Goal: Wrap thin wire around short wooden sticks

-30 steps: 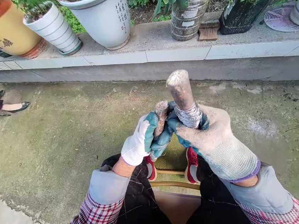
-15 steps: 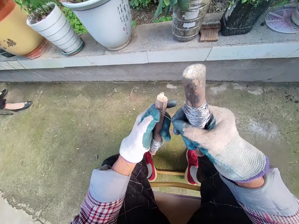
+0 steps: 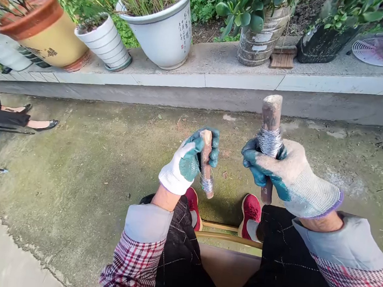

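Note:
My left hand (image 3: pixel 189 160), in a white glove with a green coated palm, is closed around a thin wooden stick (image 3: pixel 206 150). Near that stick's lower end sits a small winding of wire (image 3: pixel 207 184). My right hand (image 3: pixel 279 171), gloved alike, grips a thicker wooden stick (image 3: pixel 271 113) held upright. A dense coil of silvery wire (image 3: pixel 269 141) wraps its middle, just above the fingers. Between the two hands a fine wire strand (image 3: pixel 228 149) runs nearly level. The fingers partly cover both sticks.
A tiled ledge (image 3: pixel 239 80) crosses the back, bearing a large white pot (image 3: pixel 158 37), a yellow pot (image 3: pixel 52 40) and other planters. Red shoes (image 3: pixel 251 211) rest on the mossy concrete ground (image 3: pixel 87 187) below my hands. Another person's foot (image 3: pixel 44 125) shows at far left.
My hands have moved apart, and the wire between them shows a longer stretch. The thicker stick has moved right and stands more upright. The view has shifted slightly left.

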A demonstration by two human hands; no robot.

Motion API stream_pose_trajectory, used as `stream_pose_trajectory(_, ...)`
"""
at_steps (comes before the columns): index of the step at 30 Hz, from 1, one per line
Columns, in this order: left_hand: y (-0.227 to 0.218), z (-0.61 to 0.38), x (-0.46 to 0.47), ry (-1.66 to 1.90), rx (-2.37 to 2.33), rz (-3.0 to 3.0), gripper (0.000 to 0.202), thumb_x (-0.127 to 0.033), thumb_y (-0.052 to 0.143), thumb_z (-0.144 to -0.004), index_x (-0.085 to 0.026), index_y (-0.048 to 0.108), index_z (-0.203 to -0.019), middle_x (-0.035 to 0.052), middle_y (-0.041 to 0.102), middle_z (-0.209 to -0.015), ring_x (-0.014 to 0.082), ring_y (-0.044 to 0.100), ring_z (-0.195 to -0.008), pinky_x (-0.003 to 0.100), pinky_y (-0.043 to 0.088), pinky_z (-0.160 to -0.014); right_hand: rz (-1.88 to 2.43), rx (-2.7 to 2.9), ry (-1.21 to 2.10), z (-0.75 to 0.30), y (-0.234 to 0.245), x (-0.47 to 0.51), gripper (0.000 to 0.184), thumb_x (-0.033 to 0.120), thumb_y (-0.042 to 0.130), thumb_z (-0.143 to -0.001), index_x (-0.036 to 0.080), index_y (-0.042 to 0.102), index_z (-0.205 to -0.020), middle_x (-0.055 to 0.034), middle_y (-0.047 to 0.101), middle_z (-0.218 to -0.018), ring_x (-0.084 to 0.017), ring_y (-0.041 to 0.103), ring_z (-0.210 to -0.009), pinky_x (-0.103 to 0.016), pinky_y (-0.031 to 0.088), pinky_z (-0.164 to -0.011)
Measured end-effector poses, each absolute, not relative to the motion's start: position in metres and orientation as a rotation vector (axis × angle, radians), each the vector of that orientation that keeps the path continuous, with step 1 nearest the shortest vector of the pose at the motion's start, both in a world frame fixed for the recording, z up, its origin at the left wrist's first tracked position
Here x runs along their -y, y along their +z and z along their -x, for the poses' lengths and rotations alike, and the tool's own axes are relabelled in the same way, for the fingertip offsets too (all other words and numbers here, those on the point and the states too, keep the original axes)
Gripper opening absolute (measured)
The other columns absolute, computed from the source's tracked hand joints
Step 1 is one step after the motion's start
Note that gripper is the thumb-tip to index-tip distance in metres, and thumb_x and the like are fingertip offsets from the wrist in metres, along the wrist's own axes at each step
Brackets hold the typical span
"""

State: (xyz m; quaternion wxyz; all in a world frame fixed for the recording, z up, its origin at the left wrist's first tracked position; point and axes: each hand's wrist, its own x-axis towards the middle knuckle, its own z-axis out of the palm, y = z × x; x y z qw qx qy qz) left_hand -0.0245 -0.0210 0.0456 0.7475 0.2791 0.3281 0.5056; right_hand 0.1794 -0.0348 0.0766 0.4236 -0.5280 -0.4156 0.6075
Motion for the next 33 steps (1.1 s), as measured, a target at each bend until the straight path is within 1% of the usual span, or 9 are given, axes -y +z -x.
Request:
stream_pose_trajectory(3,0.043,0.028,0.024,1.161,-0.759,-0.602,0.032,-0.046,0.078,-0.072,-0.023,0.069,-0.093,-0.0003,0.063,-0.083,0.0108,0.057,-0.062,0.025,0.049,-0.053,1.279,1.05,1.56,-0.178,0.078,0.039,0.019,0.025,0.082,-0.071,0.02,0.063,-0.071,0.0026,0.057,-0.057,-0.007,0.042,-0.039,-0.02,0.036,-0.03)
stream_pose_trajectory(8,0.042,0.03,0.024,1.302,-0.881,-0.595,0.032,-0.035,0.082,-0.069,-0.027,0.063,-0.092,-0.0025,0.065,-0.087,0.0109,0.061,-0.066,0.025,0.052,-0.057,1.189,1.113,1.691,-0.177,0.083,0.05,0.018,0.027,0.081,-0.073,0.018,0.065,-0.074,0.0035,0.055,-0.053,-0.007,0.042,-0.037,-0.02,0.036,-0.03)
stream_pose_trajectory(12,0.044,0.031,0.024,1.29,-0.829,-0.572,0.029,-0.027,0.082,-0.069,-0.025,0.06,-0.089,-0.0034,0.067,-0.086,0.0096,0.061,-0.062,0.023,0.052,-0.057,1.172,1.079,1.735,-0.184,0.082,0.047,0.021,0.029,0.082,-0.071,0.018,0.065,-0.075,0.0039,0.055,-0.053,-0.007,0.042,-0.035,-0.02,0.037,-0.029)
stream_pose_trajectory(15,0.045,0.03,0.024,1.253,-0.787,-0.593,0.026,-0.029,0.079,-0.076,-0.022,0.066,-0.097,-0.0025,0.065,-0.08,0.0098,0.06,-0.06,0.023,0.051,-0.056,1.173,1.015,1.727,-0.192,0.082,0.041,0.027,0.034,0.084,-0.07,0.018,0.063,-0.072,0.0045,0.052,-0.053,-0.006,0.04,-0.034,-0.02,0.035,-0.029)
stream_pose_trajectory(19,0.041,0.032,0.02,1.221,-0.757,-0.539,0.025,-0.029,0.075,-0.082,-0.019,0.072,-0.105,-0.0002,0.066,-0.082,0.0107,0.062,-0.064,0.024,0.055,-0.061,1.193,0.993,1.725,-0.193,0.079,0.038,0.031,0.038,0.085,-0.068,0.019,0.061,-0.07,0.0036,0.055,-0.056,-0.005,0.038,-0.035,-0.02,0.033,-0.029)
stream_pose_trajectory(24,0.046,0.038,0.014,1.465,-0.77,-0.489,0.012,-0.03,0.07,-0.089,-0.025,0.073,-0.1,0.0003,0.068,-0.084,0.0109,0.063,-0.068,0.024,0.056,-0.065,1.384,1.135,1.642,-0.165,0.056,0.049,0.032,0.041,0.082,-0.071,0.018,0.068,-0.087,0.0046,0.056,-0.057,-0.006,0.041,-0.038,-0.02,0.035,-0.032)
stream_pose_trajectory(26,0.054,0.038,0.016,1.568,-0.811,-0.503,0.011,-0.033,0.066,-0.092,-0.027,0.073,-0.098,0.0015,0.069,-0.086,0.0118,0.062,-0.068,0.024,0.056,-0.066,1.358,1.278,1.743,-0.152,0.045,0.057,0.034,0.043,0.08,-0.072,0.017,0.069,-0.091,0.0042,0.057,-0.056,-0.008,0.045,-0.041,-0.02,0.037,-0.034)
stream_pose_trajectory(29,0.07,0.038,0.028,1.653,-0.849,-0.527,0.013,-0.036,0.064,-0.093,-0.027,0.072,-0.097,0.0024,0.068,-0.086,0.0125,0.062,-0.069,0.025,0.056,-0.067,1.245,1.398,1.884,-0.14,0.03,0.072,0.031,0.044,0.077,-0.074,0.016,0.066,-0.084,0.0022,0.06,-0.057,-0.01,0.048,-0.045,-0.021,0.039,-0.037)
stream_pose_trajectory(33,0.085,0.033,0.052,1.68,-0.874,-0.529,0.015,-0.039,0.067,-0.091,-0.024,0.07,-0.09,0.0007,0.066,-0.079,0.0115,0.061,-0.065,0.025,0.055,-0.068,1.272,1.415,1.83,-0.14,0.023,0.085,0.032,0.045,0.076,-0.074,0.016,0.067,-0.085,0.0028,0.06,-0.059,-0.008,0.045,-0.045,-0.021,0.036,-0.038)
